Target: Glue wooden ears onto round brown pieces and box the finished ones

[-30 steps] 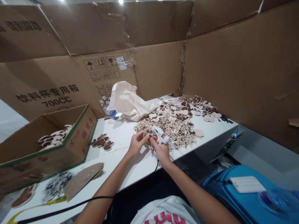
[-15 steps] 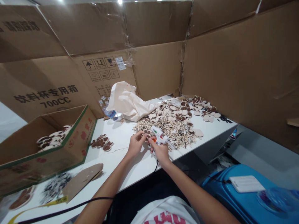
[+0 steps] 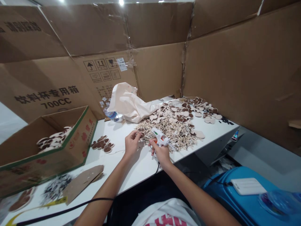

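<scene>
My left hand pinches a small brown and cream felt piece between thumb and fingers, just over the table. To its right, my right hand is wrapped round the handle of a white glue gun with an orange part, its nozzle end hidden or hard to make out. Behind the gun spreads a heap of short cream cord pieces. Left of my hands lies a small group of brown felt pieces with pale edges.
An open cardboard box holding felt pieces stands at the left. Farther back are a cream cloth bag, a plastic bottle and piled felt pieces. Cardboard walls enclose the table. A blue stool stands at the lower right.
My left hand has moved left, away from the glue gun, carrying the felt piece with it. My right hand and the glue gun have stayed nearly in place.
</scene>
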Tool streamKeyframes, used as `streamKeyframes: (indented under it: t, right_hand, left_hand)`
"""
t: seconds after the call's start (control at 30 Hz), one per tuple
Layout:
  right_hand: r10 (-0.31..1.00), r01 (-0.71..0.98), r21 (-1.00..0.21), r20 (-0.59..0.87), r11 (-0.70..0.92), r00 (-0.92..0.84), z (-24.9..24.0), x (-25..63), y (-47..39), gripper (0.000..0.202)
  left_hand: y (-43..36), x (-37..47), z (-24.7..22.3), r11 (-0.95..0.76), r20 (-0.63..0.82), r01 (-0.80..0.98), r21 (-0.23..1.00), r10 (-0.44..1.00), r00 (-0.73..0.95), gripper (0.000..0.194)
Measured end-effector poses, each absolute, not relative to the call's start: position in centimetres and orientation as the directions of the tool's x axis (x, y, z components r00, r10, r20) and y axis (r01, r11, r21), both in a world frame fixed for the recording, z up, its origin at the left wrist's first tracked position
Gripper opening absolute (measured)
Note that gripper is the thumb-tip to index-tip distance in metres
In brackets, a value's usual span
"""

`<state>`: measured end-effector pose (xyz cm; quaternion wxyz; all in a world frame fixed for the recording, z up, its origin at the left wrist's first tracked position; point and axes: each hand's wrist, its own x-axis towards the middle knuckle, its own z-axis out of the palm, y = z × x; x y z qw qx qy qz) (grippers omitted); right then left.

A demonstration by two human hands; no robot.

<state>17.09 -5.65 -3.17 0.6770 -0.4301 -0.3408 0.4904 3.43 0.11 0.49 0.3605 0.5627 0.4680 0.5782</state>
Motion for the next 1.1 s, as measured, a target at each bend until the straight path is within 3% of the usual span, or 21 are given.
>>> streamKeyframes:
  t: [0.37,0.73,1.1]
  right_hand:
    - [0.958,-0.367,-0.918,0.045,0.152,0.284,-2.4,17.2,-6.0,0.044]
    - [0.959,-0.366,-0.916,0.065,0.167,0.276,-2.1,17.3,-6.2,0.045]
    - [0.958,-0.365,-0.918,0.051,0.156,0.281,-2.0,17.3,-6.2,0.041]
  left_hand:
    - [-0.2,3.9,0.5,-0.249,0.246,-0.023,0.968,0.965,-0.086,0.039]
    - [0.4,3.2,0.4,-0.256,0.261,0.049,0.965,0.951,-0.167,0.023]
    - [0.4,3.1,0.3,-0.267,0.27,0.043,0.963,0.954,-0.132,0.024]
